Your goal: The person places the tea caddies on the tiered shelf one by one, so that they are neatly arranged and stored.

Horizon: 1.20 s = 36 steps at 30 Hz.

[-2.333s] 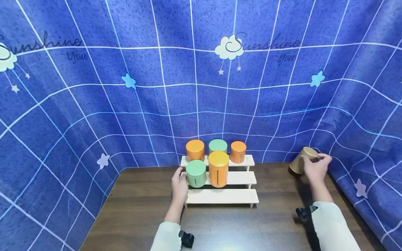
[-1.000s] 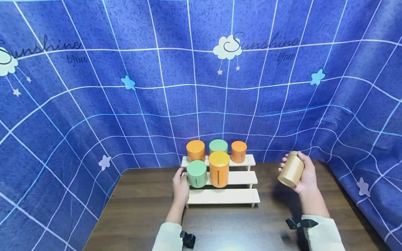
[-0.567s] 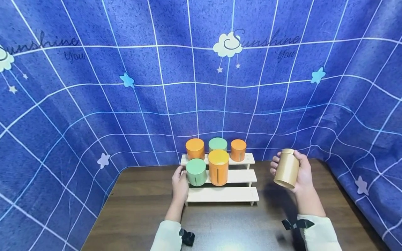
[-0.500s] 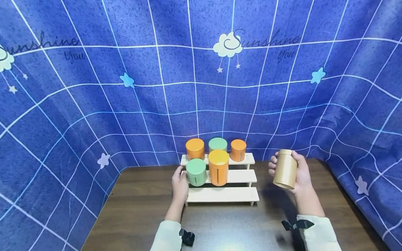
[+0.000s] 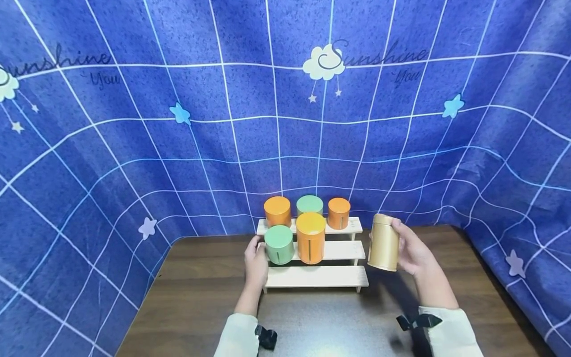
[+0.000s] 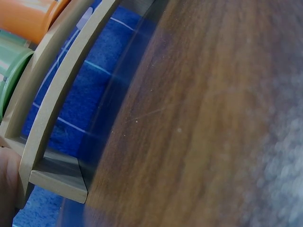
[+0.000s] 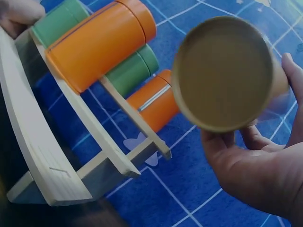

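My right hand (image 5: 412, 250) grips a gold canister (image 5: 383, 244) with a lid, held nearly upright in the air just right of a pale wooden three-step rack (image 5: 316, 277). Its round base (image 7: 225, 75) faces the right wrist camera. My left hand (image 5: 256, 263) holds the rack's left end beside a short green canister (image 5: 279, 245). On the middle step, that green canister stands next to a tall orange canister (image 5: 310, 239). The top step carries an orange canister (image 5: 277, 212), a green canister (image 5: 310, 205) partly hidden, and a smaller orange canister (image 5: 339, 214). The bottom step is bare.
A dark wooden table (image 5: 196, 292) lies under the rack. Blue curtain cloth (image 5: 250, 124) with white lines rises closely behind the table and along both sides.
The right hand lifted the gold canister from the table's back right, turned it from tilted to nearly upright and carried it left toward the rack. The left hand stayed at the rack's left end.
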Each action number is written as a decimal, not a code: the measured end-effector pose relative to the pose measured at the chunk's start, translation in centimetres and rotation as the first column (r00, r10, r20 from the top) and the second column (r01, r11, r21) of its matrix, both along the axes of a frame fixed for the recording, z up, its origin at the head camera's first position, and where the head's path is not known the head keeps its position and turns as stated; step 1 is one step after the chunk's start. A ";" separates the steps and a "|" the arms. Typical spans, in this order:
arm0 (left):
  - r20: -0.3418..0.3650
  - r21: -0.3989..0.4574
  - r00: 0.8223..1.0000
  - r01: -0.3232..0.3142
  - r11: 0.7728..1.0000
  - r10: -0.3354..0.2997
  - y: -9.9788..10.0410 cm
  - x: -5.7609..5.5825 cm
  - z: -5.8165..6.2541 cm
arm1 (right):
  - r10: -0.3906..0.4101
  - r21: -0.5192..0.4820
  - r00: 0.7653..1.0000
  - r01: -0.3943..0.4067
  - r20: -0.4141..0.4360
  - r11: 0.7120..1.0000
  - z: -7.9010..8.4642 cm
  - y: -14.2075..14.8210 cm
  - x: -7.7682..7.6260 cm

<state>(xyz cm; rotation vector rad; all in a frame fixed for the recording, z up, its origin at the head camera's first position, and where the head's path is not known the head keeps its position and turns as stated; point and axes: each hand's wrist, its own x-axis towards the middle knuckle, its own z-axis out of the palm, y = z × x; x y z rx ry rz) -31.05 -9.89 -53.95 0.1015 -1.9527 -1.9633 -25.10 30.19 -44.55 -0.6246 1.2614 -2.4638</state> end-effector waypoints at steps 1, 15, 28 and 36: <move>0.004 -0.002 1.000 -0.004 1.000 0.004 0.0 0.0 0.0 | -0.034 0.026 0.999 0.035 -0.026 0.999 0.0 -0.2 0.0; 0.000 0.002 1.000 -0.010 1.000 0.010 0.1 0.1 0.0 | -0.341 0.246 0.903 0.403 -0.261 0.881 -0.3 -3.6 -0.1; -0.025 0.007 1.000 0.018 1.000 -0.018 -0.1 0.0 0.0 | -0.388 0.481 0.820 0.564 -0.420 0.671 -0.4 -5.5 -0.4; -0.011 -0.019 1.000 0.002 1.000 -0.002 -0.1 0.0 0.0 | -0.357 0.511 0.842 0.532 -0.405 0.675 -0.8 -5.9 -0.5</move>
